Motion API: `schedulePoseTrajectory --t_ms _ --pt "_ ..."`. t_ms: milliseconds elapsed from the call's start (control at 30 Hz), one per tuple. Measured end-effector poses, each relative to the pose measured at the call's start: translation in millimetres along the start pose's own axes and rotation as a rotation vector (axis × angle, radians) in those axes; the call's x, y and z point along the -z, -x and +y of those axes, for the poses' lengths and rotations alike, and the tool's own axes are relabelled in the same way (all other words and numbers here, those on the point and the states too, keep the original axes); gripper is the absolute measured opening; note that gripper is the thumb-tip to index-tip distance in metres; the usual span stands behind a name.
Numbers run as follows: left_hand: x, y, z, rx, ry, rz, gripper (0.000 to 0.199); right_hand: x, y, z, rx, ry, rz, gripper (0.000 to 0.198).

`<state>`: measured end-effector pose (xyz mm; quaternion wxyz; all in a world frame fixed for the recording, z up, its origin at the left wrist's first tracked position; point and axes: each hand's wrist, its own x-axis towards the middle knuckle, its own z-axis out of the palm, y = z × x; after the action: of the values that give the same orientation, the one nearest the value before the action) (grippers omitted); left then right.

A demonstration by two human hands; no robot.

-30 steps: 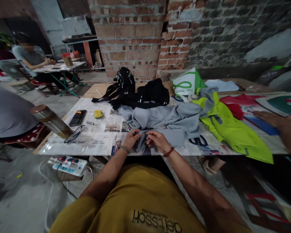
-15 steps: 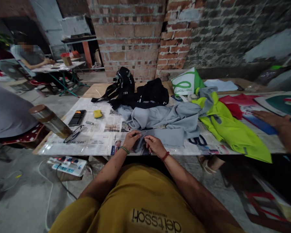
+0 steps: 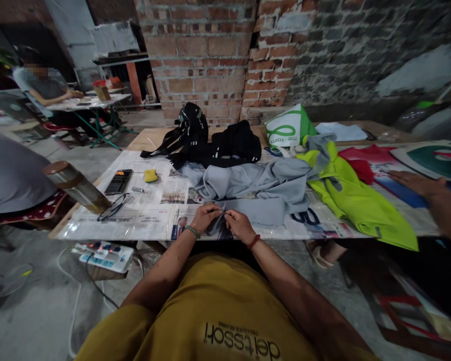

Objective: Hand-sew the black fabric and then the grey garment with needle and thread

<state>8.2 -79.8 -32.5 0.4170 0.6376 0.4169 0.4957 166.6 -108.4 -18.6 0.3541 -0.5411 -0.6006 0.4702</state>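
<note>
My left hand (image 3: 206, 216), with a green bead bracelet, pinches the edge of a grey garment (image 3: 257, 178) at the table's front. Close on its right, my right hand (image 3: 241, 224), wearing a red bracelet, has thumb and fingers closed on the same grey cloth. A small fold of the fabric stands up between the fingertips. Whether something thin is also held there is too small to tell. One flat grey panel (image 3: 265, 210) stretches to the right of my hands, and the rest of the garment lies crumpled behind it.
On the newspaper-covered table (image 3: 135, 223) are a tilted bottle (image 3: 77, 186), phone (image 3: 118, 181), yellow sponge (image 3: 151, 175), black bag (image 3: 191, 125) and lime-green garment (image 3: 355, 195). A co-worker's hand (image 3: 417, 184) rests by an iron (image 3: 436, 158) at right. A power strip (image 3: 107, 256) sits below left.
The bit of grey cloth between my fingertips now stands up in a fold. Both hands stay almost in place, and the view has shifted slightly.
</note>
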Motion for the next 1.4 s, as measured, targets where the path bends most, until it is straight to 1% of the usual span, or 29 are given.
schedulePoseTrajectory --t_ms 167,300,467,600,633,667,767,800,833,867,933,1000,1033,1100,1200,1300,1400 --pt "-1.8 1.3 -3.1 -0.067 -0.012 -0.089 0.018 -1.0 -0.6 2.2 -0.009 0.012 0.027 0.018" --pt "-3.3 1.9 -3.3 -0.097 -0.018 -0.115 0.015 -1.8 1.0 -0.8 0.025 -0.028 0.035 0.011" --pt "-4.2 1.6 -4.5 -0.12 -0.009 -0.1 0.016 -3.6 1.5 -7.4 0.072 -0.007 0.1 0.012" --pt "-3.4 1.9 -6.2 -0.087 -0.041 -0.059 0.015 7.1 2.0 -11.3 0.071 0.082 0.051 0.014" --pt "-3.3 1.9 -6.4 -0.085 -0.052 -0.048 0.014 12.7 1.2 -12.4 0.099 0.132 0.072 0.014" --pt "-3.3 1.9 -6.5 -0.089 -0.06 -0.04 0.013 19.1 -0.5 -13.8 0.149 0.194 0.131 0.013" --pt "-3.9 1.9 -6.2 -0.134 -0.074 -0.035 0.01 38.5 -11.0 -20.7 0.369 0.394 0.381 0.018" --pt "-4.3 1.9 -6.0 -0.151 -0.08 -0.035 0.01 43.3 -15.8 -23.8 0.417 0.458 0.416 0.02" --pt "-4.6 1.9 -5.8 -0.167 -0.089 -0.034 0.009 46.7 -20.7 -27.0 0.436 0.523 0.408 0.021" --pt "-4.8 2.0 -5.6 -0.18 -0.097 -0.033 0.009 48.4 -25.4 -30.1 0.423 0.588 0.364 0.023" --pt "-4.8 2.3 -5.4 -0.195 -0.111 -0.029 0.009 47.5 -32.7 -34.9 0.329 0.7 0.232 0.028" --pt "-4.4 2.4 -5.0 -0.2 -0.116 -0.021 0.009 43.2 -36.7 -36.5 0.233 0.752 0.124 0.035" --pt "-4.1 2.4 -4.8 -0.2 -0.114 -0.017 0.009 40.9 -37.5 -35.9 0.211 0.744 0.091 0.035" --pt "-3.9 2.4 -4.0 -0.196 -0.104 -0.016 0.009 37.4 -37.8 -32.4 0.216 0.64 0.039 0.026" --pt "-4.3 2.3 -2.8 -0.173 -0.082 -0.029 0.01 35.0 -37.1 -25.1 0.216 0.34 -0.022 0.013" --pt "-5.0 2.3 -2.3 -0.115 -0.052 -0.027 0.011 32.1 -36.5 -20.8 0.131 0.085 -0.022 0.012" --pt "-4.8 1.9 -1.9 0.005 0.009 0.012 0.018 27.4 -36.6 -21.2 0.085 -0.078 0.008 0.015"
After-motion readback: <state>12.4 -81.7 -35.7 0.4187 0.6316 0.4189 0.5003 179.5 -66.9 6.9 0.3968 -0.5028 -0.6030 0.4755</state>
